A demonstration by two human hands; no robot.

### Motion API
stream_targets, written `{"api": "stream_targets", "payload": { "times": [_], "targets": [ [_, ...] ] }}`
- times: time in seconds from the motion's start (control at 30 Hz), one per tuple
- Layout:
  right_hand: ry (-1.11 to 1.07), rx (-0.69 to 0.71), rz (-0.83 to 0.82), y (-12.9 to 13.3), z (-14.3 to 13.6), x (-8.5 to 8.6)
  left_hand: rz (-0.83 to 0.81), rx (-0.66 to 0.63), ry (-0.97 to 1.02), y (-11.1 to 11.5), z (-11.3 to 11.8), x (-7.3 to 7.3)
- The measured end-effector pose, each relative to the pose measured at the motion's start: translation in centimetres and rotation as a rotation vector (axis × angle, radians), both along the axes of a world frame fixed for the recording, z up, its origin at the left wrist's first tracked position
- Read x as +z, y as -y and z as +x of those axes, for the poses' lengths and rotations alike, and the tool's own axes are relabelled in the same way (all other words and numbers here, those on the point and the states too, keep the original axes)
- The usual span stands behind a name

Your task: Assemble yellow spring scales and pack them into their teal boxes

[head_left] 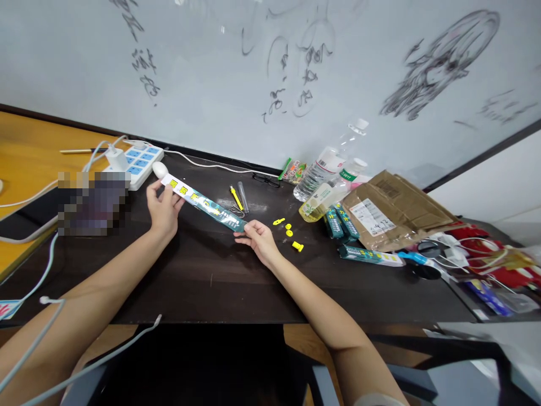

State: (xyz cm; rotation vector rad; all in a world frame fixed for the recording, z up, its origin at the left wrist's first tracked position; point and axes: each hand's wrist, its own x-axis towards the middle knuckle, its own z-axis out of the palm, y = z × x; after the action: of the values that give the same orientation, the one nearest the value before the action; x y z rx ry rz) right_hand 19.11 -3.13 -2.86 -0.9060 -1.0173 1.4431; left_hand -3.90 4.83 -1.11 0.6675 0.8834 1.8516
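A long narrow box (203, 204), white fading to teal with yellow characters, is stretched slantwise between my two hands above the dark table. My left hand (163, 213) grips its white end, thumb and fingers closed on it. At the teal end, my right hand (261, 241) pinches the lower corner. Just behind the box lie a yellow stick-shaped part (235, 197) and a clear tube (243, 197). Several small yellow plastic pieces (297, 246) are scattered right of my right hand. A white rounded object (160, 170) sits beyond my left fingertips.
A power strip (141, 163) with white cables stands at the back left. Water bottles (323, 172), a brown parcel (380, 211) and more teal boxes (372, 256) occupy the right. Glasses (266, 180) lie by the whiteboard (203, 73). Loose cables (101, 352) hang near my left arm.
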Motion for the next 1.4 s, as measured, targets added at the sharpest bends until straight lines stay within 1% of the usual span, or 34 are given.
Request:
{"api": "stream_targets", "payload": {
  "times": [0.07,0.13,0.2,0.3,0.37,0.4,0.53,0.7,0.87,1.03,1.17,1.27,1.33,1.4],
  "targets": [
    [-0.013,0.056,-0.045,-0.1,0.2,-0.1,0.039,-0.003,-0.034,-0.1,-0.2,0.2],
    [-0.030,0.073,-0.068,-0.1,0.3,-0.2,0.047,-0.023,-0.056,-0.2,-0.2,0.2],
    [-0.036,0.039,-0.047,-0.1,0.3,-0.2,0.033,-0.064,-0.058,-0.1,-0.1,0.0],
    [-0.008,-0.047,0.044,0.0,0.1,0.0,-0.018,-0.163,-0.066,0.1,0.2,-0.5],
    [0.031,-0.057,0.083,0.1,0.0,0.1,-0.045,-0.211,-0.087,0.2,0.3,-0.6],
    [0.051,-0.041,0.088,0.1,0.0,0.0,-0.051,-0.221,-0.096,0.3,0.4,-0.7],
    [0.108,0.038,0.099,0.0,0.2,-0.2,-0.041,-0.221,-0.090,0.2,0.3,-0.5],
    [0.119,0.031,0.129,-0.1,0.6,0.2,-0.044,-0.210,-0.059,0.2,0.3,-0.5],
    [0.126,0.070,0.158,0.0,0.7,0.4,-0.065,-0.227,-0.052,0.4,0.6,-0.8],
    [0.141,0.139,0.120,0.1,0.8,0.1,-0.107,-0.271,-0.051,0.3,0.7,-1.0],
    [0.141,0.168,0.125,0.0,0.8,-0.2,-0.199,-0.370,-0.025,0.5,1.0,-1.1],
    [0.212,0.193,0.201,0.3,0.4,-0.3,-0.265,-0.500,-0.032,1.3,1.7,-1.1],
    [0.250,0.235,0.255,0.7,-0.1,-0.3,-0.269,-0.588,-0.045,1.8,2.0,-1.1],
    [0.237,0.315,0.248,1.1,-0.4,-0.2,-0.256,-0.611,-0.054,2.0,2.1,-1.2]
  ]
}}
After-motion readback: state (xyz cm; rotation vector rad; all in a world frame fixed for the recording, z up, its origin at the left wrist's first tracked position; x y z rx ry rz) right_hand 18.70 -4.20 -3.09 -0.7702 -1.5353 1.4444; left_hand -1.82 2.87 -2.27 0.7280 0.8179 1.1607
